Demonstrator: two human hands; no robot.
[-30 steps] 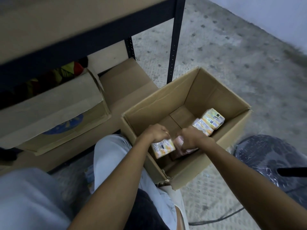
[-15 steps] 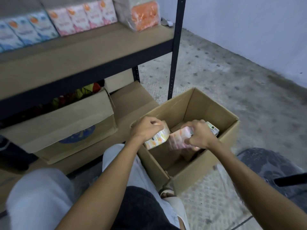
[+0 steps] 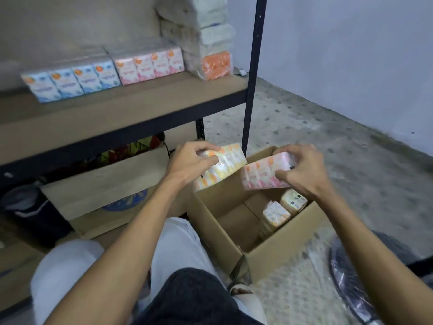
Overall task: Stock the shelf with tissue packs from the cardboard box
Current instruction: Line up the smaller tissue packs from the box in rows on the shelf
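Yellow tissue pack (image 3: pixel 230 160) in my left hand (image 3: pixel 187 164), pink tissue pack (image 3: pixel 260 173) in my right hand (image 3: pixel 304 172), and both are up in the air above the cardboard box (image 3: pixel 281 252), level with its far rim. My left fingers curl over the top of the yellow one with the thumb underneath; it tilts, its right end higher. My right hand clamps the pink one from its right end, fingers curled over the top, thumb pressing the front face. The two packs sit close together, corners nearly meeting, though I can't say they touch. Both forearms reach forward from the bottom of the view, wrists roughly level. Down in the box, against its right wall, two more packs (image 3: pixel 284 207) stand side by side on the cardboard bottom. Ahead and to the left, the shelf (image 3: pixel 121 111) holds a row of blue packs (image 3: pixel 70 83), then a row of pink packs (image 3: pixel 150 65), then a tall stack of wrapped bundles (image 3: pixel 210 43) by the dark metal post (image 3: pixel 254 78). Under the shelf sits another carton (image 3: pixel 105 184). My knees in pale trousers (image 3: pixel 180 242) are just beside the box on the speckled floor (image 3: pixel 328 137).
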